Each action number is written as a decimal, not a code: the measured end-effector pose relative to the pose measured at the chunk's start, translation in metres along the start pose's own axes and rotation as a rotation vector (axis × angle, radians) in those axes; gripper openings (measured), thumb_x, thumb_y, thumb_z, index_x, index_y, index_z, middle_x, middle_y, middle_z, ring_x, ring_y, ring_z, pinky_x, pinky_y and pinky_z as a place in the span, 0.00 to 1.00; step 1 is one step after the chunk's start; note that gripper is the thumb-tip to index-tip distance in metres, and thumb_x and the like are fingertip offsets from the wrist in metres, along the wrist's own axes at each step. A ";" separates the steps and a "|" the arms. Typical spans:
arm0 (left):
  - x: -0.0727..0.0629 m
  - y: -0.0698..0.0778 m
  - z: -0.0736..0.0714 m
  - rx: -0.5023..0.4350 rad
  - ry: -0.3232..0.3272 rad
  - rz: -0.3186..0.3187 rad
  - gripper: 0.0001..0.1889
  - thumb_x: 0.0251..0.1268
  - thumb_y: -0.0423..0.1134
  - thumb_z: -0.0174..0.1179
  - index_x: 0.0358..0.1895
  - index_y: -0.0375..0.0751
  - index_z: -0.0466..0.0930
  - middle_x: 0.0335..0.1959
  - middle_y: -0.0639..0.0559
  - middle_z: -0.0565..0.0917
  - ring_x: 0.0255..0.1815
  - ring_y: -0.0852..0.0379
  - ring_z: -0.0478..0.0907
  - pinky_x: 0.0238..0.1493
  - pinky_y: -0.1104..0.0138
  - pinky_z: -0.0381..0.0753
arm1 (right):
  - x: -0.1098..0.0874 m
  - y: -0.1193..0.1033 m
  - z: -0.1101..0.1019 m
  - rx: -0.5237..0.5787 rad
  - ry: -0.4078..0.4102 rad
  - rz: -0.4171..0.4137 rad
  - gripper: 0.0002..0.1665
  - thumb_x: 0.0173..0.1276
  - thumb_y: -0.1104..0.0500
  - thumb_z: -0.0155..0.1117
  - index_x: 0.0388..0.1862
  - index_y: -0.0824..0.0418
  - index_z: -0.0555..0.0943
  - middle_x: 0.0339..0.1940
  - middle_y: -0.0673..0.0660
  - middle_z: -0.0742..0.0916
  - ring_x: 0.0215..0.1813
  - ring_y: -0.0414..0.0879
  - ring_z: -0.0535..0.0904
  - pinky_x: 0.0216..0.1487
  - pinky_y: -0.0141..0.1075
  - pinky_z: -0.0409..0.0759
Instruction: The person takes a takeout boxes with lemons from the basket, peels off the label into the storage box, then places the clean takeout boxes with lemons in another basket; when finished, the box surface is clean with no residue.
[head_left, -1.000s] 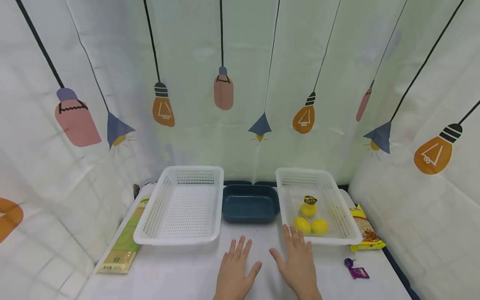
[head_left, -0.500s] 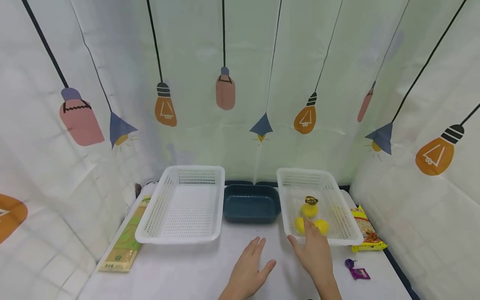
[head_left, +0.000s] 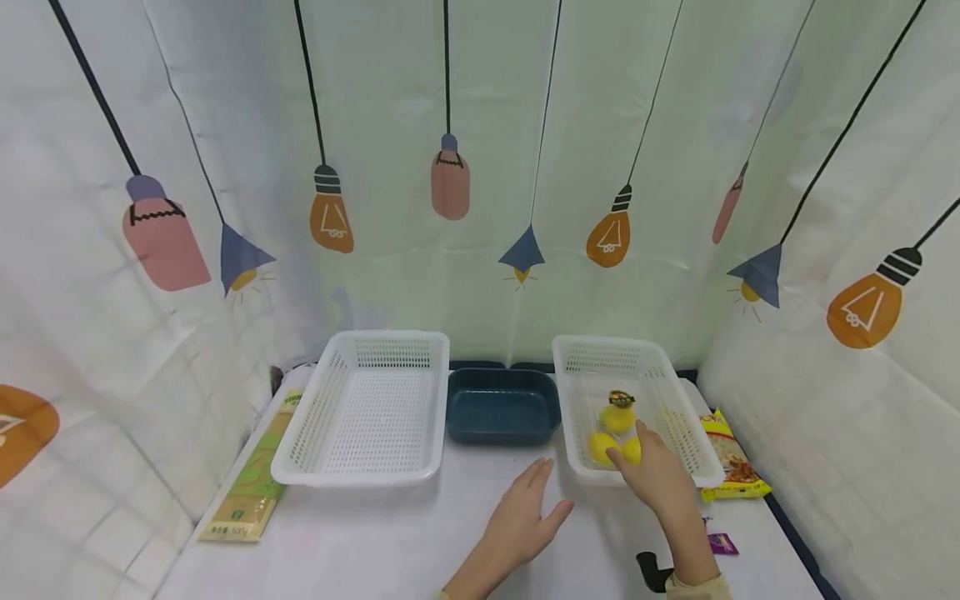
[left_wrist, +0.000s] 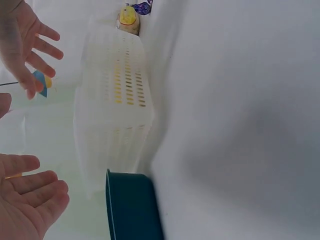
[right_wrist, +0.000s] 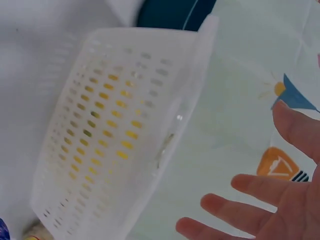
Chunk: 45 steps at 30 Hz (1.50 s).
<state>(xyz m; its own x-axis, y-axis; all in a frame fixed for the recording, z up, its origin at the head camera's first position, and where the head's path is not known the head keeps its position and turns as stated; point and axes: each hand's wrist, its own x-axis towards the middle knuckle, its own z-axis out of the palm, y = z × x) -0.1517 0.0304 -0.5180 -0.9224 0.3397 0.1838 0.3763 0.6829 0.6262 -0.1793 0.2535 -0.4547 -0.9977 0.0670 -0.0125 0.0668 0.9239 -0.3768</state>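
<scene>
My right hand (head_left: 663, 479) reaches over the front rim of the right white basket (head_left: 690, 433), fingers spread and holding nothing. Under its fingertips, inside the basket, lie yellow lemon-like fruits (head_left: 602, 447), one partly covered by the hand. Behind them sits a small dark-and-yellow patterned item (head_left: 621, 398). My left hand (head_left: 519, 521) hovers above the white table in front of the dark teal tray (head_left: 504, 442), fingers straight, nothing held. In the right wrist view the right hand (right_wrist: 285, 195) is spread beside the basket. Both palms show in the left wrist view, the left hand (left_wrist: 32, 195) lower down.
A larger white basket (head_left: 360, 482) stands left of the tray. At the far left lies a green-and-tan packet (head_left: 251, 479); a yellow snack bag (head_left: 735, 462) lies right of the right basket. A purple wrapped sweet (head_left: 722, 543) is near the right forearm.
My right hand has moved right and forward, from the basket's front edge to over the fruits. My left hand has shifted to the right as well. The baskets and tray stay put.
</scene>
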 end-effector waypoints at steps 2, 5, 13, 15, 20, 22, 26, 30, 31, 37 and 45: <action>0.007 0.002 0.000 -0.016 -0.009 -0.004 0.34 0.73 0.58 0.52 0.72 0.37 0.66 0.72 0.41 0.72 0.73 0.46 0.71 0.70 0.52 0.75 | 0.004 0.002 -0.004 -0.010 -0.006 -0.018 0.50 0.71 0.39 0.57 0.75 0.74 0.57 0.71 0.79 0.70 0.70 0.75 0.69 0.64 0.67 0.72; 0.017 0.005 0.000 -0.018 0.013 0.022 0.33 0.73 0.57 0.53 0.72 0.38 0.66 0.72 0.43 0.73 0.72 0.46 0.72 0.70 0.52 0.75 | 0.011 0.006 -0.008 -0.011 -0.037 -0.016 0.50 0.72 0.39 0.56 0.76 0.74 0.56 0.71 0.79 0.69 0.69 0.75 0.69 0.63 0.66 0.74; 0.037 0.013 0.005 -0.039 0.011 0.045 0.34 0.74 0.58 0.50 0.72 0.37 0.66 0.72 0.41 0.72 0.72 0.46 0.72 0.71 0.52 0.74 | 0.030 0.020 -0.017 0.013 -0.122 0.059 0.53 0.73 0.37 0.53 0.76 0.76 0.52 0.73 0.80 0.65 0.70 0.77 0.65 0.65 0.68 0.71; 0.040 0.014 0.006 -0.040 -0.003 0.037 0.35 0.74 0.59 0.49 0.72 0.36 0.65 0.73 0.41 0.71 0.73 0.46 0.71 0.71 0.52 0.74 | 0.035 0.023 -0.018 0.024 -0.151 0.075 0.54 0.72 0.36 0.53 0.76 0.77 0.51 0.73 0.81 0.64 0.70 0.78 0.65 0.65 0.68 0.70; 0.047 0.018 0.009 -0.033 -0.026 0.044 0.34 0.74 0.57 0.51 0.73 0.36 0.64 0.73 0.41 0.70 0.74 0.46 0.70 0.72 0.52 0.73 | 0.043 0.030 -0.023 0.035 -0.230 0.115 0.56 0.72 0.37 0.53 0.75 0.80 0.49 0.72 0.84 0.61 0.71 0.80 0.62 0.66 0.69 0.69; 0.049 0.020 0.010 -0.042 -0.044 0.045 0.34 0.74 0.57 0.51 0.72 0.36 0.65 0.73 0.42 0.71 0.73 0.46 0.71 0.71 0.53 0.74 | 0.045 0.032 -0.026 0.031 -0.256 0.124 0.56 0.72 0.37 0.53 0.75 0.80 0.49 0.72 0.84 0.61 0.71 0.80 0.61 0.66 0.69 0.68; 0.057 0.025 0.009 -0.116 -0.086 0.042 0.32 0.73 0.56 0.52 0.71 0.39 0.67 0.69 0.45 0.76 0.67 0.48 0.76 0.67 0.56 0.78 | 0.052 0.035 -0.030 0.022 -0.283 0.136 0.55 0.72 0.37 0.54 0.75 0.80 0.49 0.73 0.84 0.61 0.72 0.80 0.60 0.67 0.69 0.67; 0.067 0.030 0.012 -0.170 -0.130 0.048 0.30 0.72 0.55 0.53 0.72 0.45 0.66 0.68 0.49 0.77 0.66 0.50 0.77 0.67 0.58 0.78 | 0.057 0.041 -0.031 0.027 -0.292 0.185 0.55 0.72 0.37 0.54 0.75 0.80 0.51 0.73 0.83 0.61 0.72 0.79 0.61 0.68 0.70 0.66; 0.069 0.031 0.014 -0.167 -0.142 0.055 0.30 0.72 0.55 0.53 0.72 0.46 0.66 0.69 0.49 0.76 0.67 0.51 0.76 0.68 0.58 0.78 | 0.060 0.042 -0.030 0.027 -0.296 0.196 0.55 0.71 0.37 0.55 0.74 0.80 0.51 0.73 0.83 0.61 0.71 0.78 0.61 0.68 0.69 0.66; 0.078 0.034 0.024 -0.105 -0.209 0.045 0.34 0.73 0.57 0.52 0.75 0.45 0.60 0.74 0.47 0.69 0.73 0.52 0.71 0.72 0.59 0.74 | 0.070 0.049 -0.025 0.033 -0.336 0.219 0.55 0.71 0.37 0.56 0.72 0.82 0.55 0.71 0.83 0.64 0.69 0.78 0.64 0.68 0.67 0.68; 0.093 0.044 0.025 -0.092 -0.264 0.017 0.33 0.70 0.55 0.55 0.71 0.39 0.65 0.67 0.42 0.75 0.60 0.52 0.77 0.61 0.61 0.80 | 0.081 0.058 -0.020 0.014 -0.362 0.232 0.48 0.71 0.41 0.58 0.69 0.81 0.62 0.68 0.82 0.70 0.63 0.72 0.71 0.67 0.65 0.70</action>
<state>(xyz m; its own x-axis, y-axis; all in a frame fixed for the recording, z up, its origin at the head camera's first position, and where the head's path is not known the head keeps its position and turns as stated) -0.2186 0.1084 -0.4924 -0.8569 0.5155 -0.0008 0.3710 0.6178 0.6933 -0.2557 0.3196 -0.4592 -0.8968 0.1331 -0.4220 0.2920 0.8946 -0.3383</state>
